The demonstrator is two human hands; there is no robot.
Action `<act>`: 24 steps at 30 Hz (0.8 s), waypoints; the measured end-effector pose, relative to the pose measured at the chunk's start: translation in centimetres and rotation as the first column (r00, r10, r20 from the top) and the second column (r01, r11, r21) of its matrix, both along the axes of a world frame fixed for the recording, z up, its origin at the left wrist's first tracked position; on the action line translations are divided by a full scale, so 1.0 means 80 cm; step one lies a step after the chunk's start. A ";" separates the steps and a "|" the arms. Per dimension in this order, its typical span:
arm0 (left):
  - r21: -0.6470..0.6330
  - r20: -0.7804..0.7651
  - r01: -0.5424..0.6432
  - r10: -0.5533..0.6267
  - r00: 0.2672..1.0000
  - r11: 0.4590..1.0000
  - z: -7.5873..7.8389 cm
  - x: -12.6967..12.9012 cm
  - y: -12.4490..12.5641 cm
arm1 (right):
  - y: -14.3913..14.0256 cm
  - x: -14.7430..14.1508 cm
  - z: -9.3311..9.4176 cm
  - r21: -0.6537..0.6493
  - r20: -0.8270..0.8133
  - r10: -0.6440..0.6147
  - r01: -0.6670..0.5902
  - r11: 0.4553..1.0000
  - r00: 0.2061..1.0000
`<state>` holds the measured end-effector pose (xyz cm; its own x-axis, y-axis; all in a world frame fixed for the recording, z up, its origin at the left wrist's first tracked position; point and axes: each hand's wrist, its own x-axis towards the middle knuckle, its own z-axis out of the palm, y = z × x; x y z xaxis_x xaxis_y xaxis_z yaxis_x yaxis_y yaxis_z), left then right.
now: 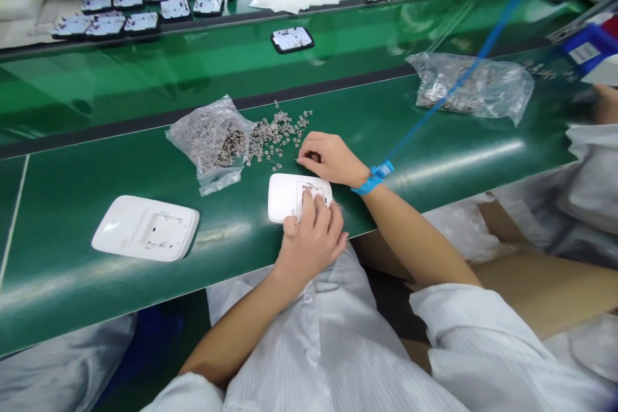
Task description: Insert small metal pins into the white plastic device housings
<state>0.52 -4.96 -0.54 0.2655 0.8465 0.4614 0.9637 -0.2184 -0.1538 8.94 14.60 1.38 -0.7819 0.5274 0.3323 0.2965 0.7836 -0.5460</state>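
The white plastic casing [284,198] lies on the green bench [241,283] directly under the left hand [313,232], its rectangular recess beneath the fingers. Those fingers are slightly apart, tips down at the recess, with the thumb at the casing's near edge — whether they grip it, I cannot tell. The right hand [333,158], with a blue wrist strap [369,185], is just beyond the casing's far edge; its thumb and forefinger tips are drawn together, though any piece between them is too small to make out. A second white casing [120,228] lies well to the left, recess up.

Beyond the hands, a clear plastic bag [197,132] holds many small metal clips, and loose metal clips [277,132] are spread from it toward the right hand. Another clear bag [476,87], farther right, also contains metal pieces — near a blue bin [591,48] whose contents are hidden.
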 end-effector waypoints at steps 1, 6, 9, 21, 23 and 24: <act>0.009 0.001 0.003 -0.003 1.000 1.000 0.000 0.000 0.000 | -0.009 0.010 0.004 -0.036 -0.036 -0.017 0.016 0.999 0.999; 0.016 0.006 0.010 -0.010 1.000 1.000 0.000 0.001 0.002 | -0.059 0.051 0.010 -0.148 -0.112 -0.123 0.106 0.983 0.986; 0.019 -0.013 0.012 -0.011 1.000 1.000 0.001 0.000 0.005 | -0.073 0.055 0.004 -0.130 -0.131 -0.122 0.105 0.986 0.984; 0.011 0.021 0.025 -0.025 0.999 1.000 -0.002 0.000 0.004 | -0.075 0.050 0.014 -0.104 -0.007 -0.137 0.135 0.985 0.991; 0.004 0.016 0.036 -0.036 0.999 0.999 -0.001 -0.001 0.004 | -0.070 0.048 0.017 -0.138 0.052 -0.145 0.151 0.979 0.988; -0.002 0.020 0.046 -0.046 0.999 0.999 -0.001 -0.002 0.004 | -0.066 0.047 0.019 -0.164 0.084 -0.141 0.153 0.974 0.987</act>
<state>0.40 -4.62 -0.62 0.2945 0.8347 0.4654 0.9556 -0.2627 -0.1337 12.72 9.36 2.86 -0.7103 0.6820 0.1744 0.4442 0.6264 -0.6405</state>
